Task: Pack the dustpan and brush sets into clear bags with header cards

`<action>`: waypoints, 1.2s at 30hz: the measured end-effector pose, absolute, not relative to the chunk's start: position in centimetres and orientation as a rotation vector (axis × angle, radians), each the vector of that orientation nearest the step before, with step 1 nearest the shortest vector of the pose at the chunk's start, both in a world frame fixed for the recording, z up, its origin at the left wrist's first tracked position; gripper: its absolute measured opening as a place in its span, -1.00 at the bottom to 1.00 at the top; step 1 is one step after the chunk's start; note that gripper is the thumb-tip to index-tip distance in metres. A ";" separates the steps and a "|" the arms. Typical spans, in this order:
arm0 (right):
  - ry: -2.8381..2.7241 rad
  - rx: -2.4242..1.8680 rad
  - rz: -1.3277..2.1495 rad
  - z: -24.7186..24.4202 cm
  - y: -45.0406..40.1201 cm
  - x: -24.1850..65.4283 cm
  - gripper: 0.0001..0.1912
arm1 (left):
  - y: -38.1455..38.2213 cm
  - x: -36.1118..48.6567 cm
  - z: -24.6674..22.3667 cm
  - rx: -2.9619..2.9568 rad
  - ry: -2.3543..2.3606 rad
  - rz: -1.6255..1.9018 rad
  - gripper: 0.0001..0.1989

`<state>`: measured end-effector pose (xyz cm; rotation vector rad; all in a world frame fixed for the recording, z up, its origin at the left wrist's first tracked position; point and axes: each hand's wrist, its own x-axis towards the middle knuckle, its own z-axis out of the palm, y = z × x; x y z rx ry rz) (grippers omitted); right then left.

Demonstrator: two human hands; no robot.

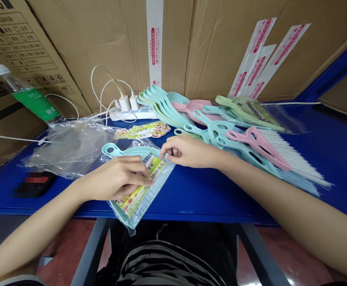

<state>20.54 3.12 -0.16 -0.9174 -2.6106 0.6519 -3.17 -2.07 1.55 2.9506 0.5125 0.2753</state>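
A light blue dustpan and brush set [158, 186] lies in a clear plastic bag at the table's front edge, with a yellow-green label card [136, 200] inside. My left hand [122, 178] rests on the bag and card, its fingers bent and loosely spread. At the bag's upper right edge, my right hand [181, 151] pinches the plastic between thumb and fingers. The dustpan's handle loop [111, 150] shows above my left hand.
Stacked dustpans [161, 105], brushes [295, 159], a bagged green set [251, 113] and label cards [143, 130] lie behind. At left are clear bags [72, 147], a dark phone-like object [35, 183] and a bottle [36, 101]. A power strip [146, 113] has cables.
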 end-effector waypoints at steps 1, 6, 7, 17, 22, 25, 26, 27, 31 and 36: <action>-2.616 -0.936 0.659 0.0 3.1 20.5 -0.74 | -2.2 -3.2 1.7 2.935 0.511 0.266 -0.67; -2.693 -1.110 0.717 1.6 2.2 20.8 -0.76 | -2.8 -3.4 2.4 2.866 0.537 0.215 -0.70; -2.719 -1.146 0.726 2.0 1.9 20.9 -0.76 | -2.9 -3.4 2.5 2.850 0.536 0.203 -0.74; -2.837 -1.612 1.013 4.4 0.3 21.8 -0.82 | -2.7 -3.7 2.7 2.753 0.534 0.102 -0.59; -2.864 -1.778 0.961 5.0 -0.4 21.7 -0.85 | -2.3 -4.1 2.7 2.797 0.569 0.125 -0.64; -2.901 -1.805 0.903 5.3 -0.6 21.8 -0.84 | -2.1 -4.2 2.4 2.835 0.614 0.195 -0.85; -2.914 -1.811 0.883 5.3 -0.7 21.8 -0.83 | -2.0 -4.2 2.4 2.839 0.632 0.223 -0.85; -2.925 -1.817 0.858 5.3 -0.7 21.9 -0.83 | -2.0 -4.2 2.3 2.838 0.648 0.247 -0.84; -2.990 -1.808 0.603 5.1 -0.8 21.9 -0.82 | -2.0 -4.1 2.2 2.841 0.661 0.271 -0.86; -3.094 -1.736 0.221 4.9 -1.5 21.5 -0.83 | -2.1 -4.0 2.1 2.856 0.683 0.304 -0.89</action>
